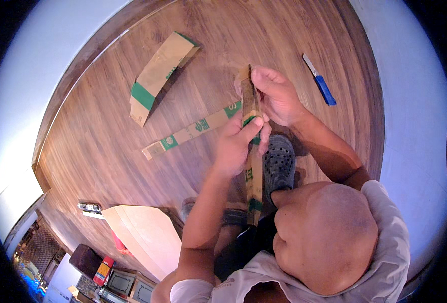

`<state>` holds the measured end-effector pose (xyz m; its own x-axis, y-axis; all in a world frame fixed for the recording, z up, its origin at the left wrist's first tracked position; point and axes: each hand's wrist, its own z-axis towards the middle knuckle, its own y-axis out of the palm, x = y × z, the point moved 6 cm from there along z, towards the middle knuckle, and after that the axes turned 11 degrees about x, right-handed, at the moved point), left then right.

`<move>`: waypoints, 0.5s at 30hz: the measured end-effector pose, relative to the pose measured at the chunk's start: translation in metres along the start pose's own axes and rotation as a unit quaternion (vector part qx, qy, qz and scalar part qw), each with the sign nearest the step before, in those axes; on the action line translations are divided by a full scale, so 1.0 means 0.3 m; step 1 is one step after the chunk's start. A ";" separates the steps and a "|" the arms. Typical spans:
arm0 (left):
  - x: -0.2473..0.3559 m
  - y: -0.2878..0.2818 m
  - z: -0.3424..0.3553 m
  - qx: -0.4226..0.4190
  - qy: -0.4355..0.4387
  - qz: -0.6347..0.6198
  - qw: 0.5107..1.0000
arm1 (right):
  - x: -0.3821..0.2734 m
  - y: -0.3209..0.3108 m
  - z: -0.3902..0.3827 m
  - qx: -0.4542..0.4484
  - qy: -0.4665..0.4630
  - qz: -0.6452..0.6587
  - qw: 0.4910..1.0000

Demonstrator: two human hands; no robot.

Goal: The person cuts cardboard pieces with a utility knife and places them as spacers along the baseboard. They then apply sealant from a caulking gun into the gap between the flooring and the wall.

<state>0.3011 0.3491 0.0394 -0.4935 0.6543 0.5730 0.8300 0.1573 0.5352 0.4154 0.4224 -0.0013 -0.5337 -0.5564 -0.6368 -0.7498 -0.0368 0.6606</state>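
Cardboard strip (254,194) held lengthwise by left hand (235,144) and right hand (280,97)

The strip's long axis is run nearly straight away from the body, its far end pointed forward and its near end brought back between the legs, above the wooden floor (107,166). Both hands are clamped on it close together: the middle is gripped by the left, the far end pinched by the right. Brown board is seen, narrow and creased lengthwise, marked with green bands and print. Boxes (121,283) are stacked at lower left; their contents cannot be made out.
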 end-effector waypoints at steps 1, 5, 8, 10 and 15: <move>-0.011 0.004 0.000 0.018 0.009 0.009 1.000 | 0.006 -0.008 -0.001 0.057 -0.020 -0.044 0.997; -0.020 -0.004 -0.004 0.086 0.060 0.090 0.990 | -0.049 0.104 -0.026 0.148 -0.127 -0.163 0.967; 0.005 0.007 -0.016 0.124 0.095 0.208 0.966 | -0.079 0.139 -0.046 0.159 -0.159 -0.170 0.960; 0.019 0.012 -0.016 0.144 0.121 0.282 0.941 | -0.082 0.117 -0.036 0.140 -0.174 -0.228 0.948; 0.051 -0.009 0.021 0.152 0.270 0.413 0.856 | -0.074 0.104 -0.023 0.157 -0.147 -0.229 0.949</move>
<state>0.2928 0.3633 0.0428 0.3155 0.2113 0.9251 0.9424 0.0447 -0.3316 0.4065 0.4280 0.0363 -0.1751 -0.2850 -0.9424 -0.9845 0.0566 0.1659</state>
